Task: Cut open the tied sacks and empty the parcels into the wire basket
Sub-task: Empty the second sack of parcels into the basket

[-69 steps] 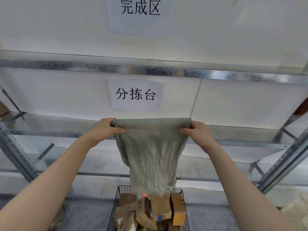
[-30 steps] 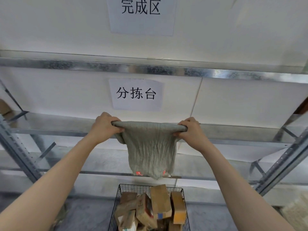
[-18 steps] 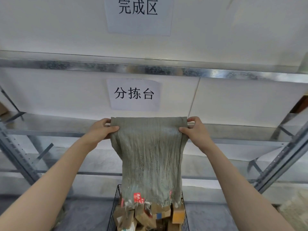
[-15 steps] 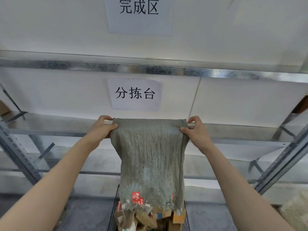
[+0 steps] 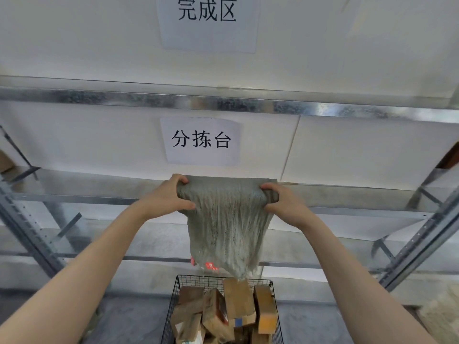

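Observation:
A limp grey-green woven sack (image 5: 227, 229) hangs upside down in front of me, its open mouth with red print just above the wire basket (image 5: 173, 301). My left hand (image 5: 166, 197) grips the sack's upper left corner and my right hand (image 5: 283, 203) grips its upper right corner, both with fingers curled round the rolled fabric. Several brown cardboard parcels (image 5: 238, 301) fill the black basket below, piled at angles. The sack looks flat, and I see nothing inside it.
A galvanised steel rack stands behind, with a shelf (image 5: 99, 187) at hand height and slanted uprights (image 5: 422, 247) on both sides. Two paper signs (image 5: 201, 141) hang on the white wall. The grey floor lies around the basket, with a pale woven sack (image 5: 444, 316) at the lower right.
The sack's lower end has risen out of the basket and now hangs just above the parcels. My hands have rolled the top edge and hold it a little lower.

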`<state>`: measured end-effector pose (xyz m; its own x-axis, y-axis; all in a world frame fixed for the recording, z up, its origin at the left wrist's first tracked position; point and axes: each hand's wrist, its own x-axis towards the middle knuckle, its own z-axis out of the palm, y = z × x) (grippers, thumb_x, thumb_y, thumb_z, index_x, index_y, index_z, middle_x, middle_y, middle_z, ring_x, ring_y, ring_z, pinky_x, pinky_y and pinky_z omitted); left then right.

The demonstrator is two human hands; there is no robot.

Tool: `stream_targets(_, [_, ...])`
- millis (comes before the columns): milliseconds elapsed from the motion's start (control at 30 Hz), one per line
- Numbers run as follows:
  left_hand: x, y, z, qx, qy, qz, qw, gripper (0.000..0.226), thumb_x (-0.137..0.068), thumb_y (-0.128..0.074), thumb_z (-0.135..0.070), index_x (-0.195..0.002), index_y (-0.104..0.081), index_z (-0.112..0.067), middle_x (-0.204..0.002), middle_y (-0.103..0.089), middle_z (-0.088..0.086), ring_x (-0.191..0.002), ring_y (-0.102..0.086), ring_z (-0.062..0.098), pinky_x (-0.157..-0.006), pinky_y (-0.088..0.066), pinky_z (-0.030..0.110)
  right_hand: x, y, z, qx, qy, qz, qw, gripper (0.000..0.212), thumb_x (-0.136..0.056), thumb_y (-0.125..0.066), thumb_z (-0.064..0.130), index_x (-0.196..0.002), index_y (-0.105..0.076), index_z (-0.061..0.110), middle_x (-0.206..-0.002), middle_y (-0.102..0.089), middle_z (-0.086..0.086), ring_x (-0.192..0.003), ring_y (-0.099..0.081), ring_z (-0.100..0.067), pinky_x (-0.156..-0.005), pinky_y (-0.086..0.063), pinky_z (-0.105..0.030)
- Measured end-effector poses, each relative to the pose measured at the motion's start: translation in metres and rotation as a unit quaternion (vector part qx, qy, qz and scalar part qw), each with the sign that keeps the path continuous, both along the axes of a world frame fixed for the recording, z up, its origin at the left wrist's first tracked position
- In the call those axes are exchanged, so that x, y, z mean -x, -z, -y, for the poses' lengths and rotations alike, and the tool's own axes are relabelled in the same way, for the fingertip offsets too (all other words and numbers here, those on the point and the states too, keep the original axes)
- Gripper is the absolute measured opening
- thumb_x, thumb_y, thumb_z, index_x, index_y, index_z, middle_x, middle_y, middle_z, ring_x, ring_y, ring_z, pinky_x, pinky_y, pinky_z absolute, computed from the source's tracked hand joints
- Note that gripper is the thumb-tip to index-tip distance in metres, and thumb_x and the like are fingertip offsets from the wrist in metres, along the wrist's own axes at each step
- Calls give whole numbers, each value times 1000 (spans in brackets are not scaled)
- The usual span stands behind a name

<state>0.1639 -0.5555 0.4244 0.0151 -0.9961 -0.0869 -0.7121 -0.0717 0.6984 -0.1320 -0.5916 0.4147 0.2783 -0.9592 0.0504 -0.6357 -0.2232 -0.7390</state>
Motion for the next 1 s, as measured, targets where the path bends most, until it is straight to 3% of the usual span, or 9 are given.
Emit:
stream_targets(100, [5,9,4,22,-1,37,999,74,-67,-81,-36,-126,-36,-29,-116,-40,-1,-103,-49,17,-89,-45,32,-4,8,2,23,-10,-22,999,60,-76,-66,2,-132,-48,16,-123,-47,-6,-110,-47,-19,-81,-36,-19])
stream_targets(267, [7,11,5,101,-28,129,986,34,-74,-73,-35,-98,-50,-26,-91,-58,-1,-83,-54,17,-73,-50,37,-7,17,7,68,44,-20,997,41,-75,-70,7,-112,-55,16,-110,-52,-5,-96,-49,-18,-65,-34,-12])
stream_targets(400, [3,6,3,100,-37,153,982,15,-77,-67,-28,-88,-58,-26,-89,-54,-2,-79,-54,19,-69,-47,35,1,21,9,108,74,-13,991,22,-70,-79,11,-90,-69,16,-102,-50,-4,-100,-43,-19,-79,-34,-19])
stream_targets(467, [-2,7,4,97,-47,121,987,15,-75,-69,-27,-86,-61,-23,-95,-45,-6,-80,-52,15,-72,-47,33,3,18,8,91,78,15,993,14,-71,-79,10,-80,-70,9,-99,-49,-2,-95,-45,-16,-78,-37,-17])
stream_targets(533, [-5,6,4,90,-45,66,993,15,-76,-71,-20,-84,-62,-12,-93,-46,-7,-78,-50,10,-67,-42,27,4,14,5,53,62,53,995,14,-75,-74,6,-70,-61,2,-80,-55,-3,-74,-52,-14,-61,-40,-14])
stream_targets(600, [-5,2,2,64,-28,13,997,13,-78,-69,-13,-83,-60,-5,-83,-56,0,-73,-52,15,-59,-37,23,4,11,2,21,61,97,993,11,-79,-68,1,-71,-61,4,-65,-60,-1,-57,-57,-8,-62,-46,-23])
stream_targets(733, [-10,0,0,31,-43,-95,994,20,-82,-69,-10,-98,-57,-6,-87,-63,5,-75,-58,14,-61,-43,19,4,9,2,10,79,145,986,6,-84,-66,6,-86,-63,11,-79,-67,-4,-67,-62,-6,-65,-52,-22])
stream_targets(867, [-15,5,1,14,-91,-229,969,34,-89,-61,-7,-117,-46,-18,-90,-63,11,-73,-63,21,-67,-56,30,2,10,4,-16,135,203,970,35,-87,-66,10,-113,-44,15,-84,-58,-5,-69,-58,-13,-62,-49,-22])
stream_targets(1000, [-14,4,-1,-12,-83,-276,958,21,-95,-47,-3,-107,-48,-20,-78,-56,10,-50,-58,12,-51,-53,25,-3,15,5,29,129,181,975,20,-90,-58,4,-105,-48,12,-68,-48,-5,-53,-42,-18,-46,-34,-19])
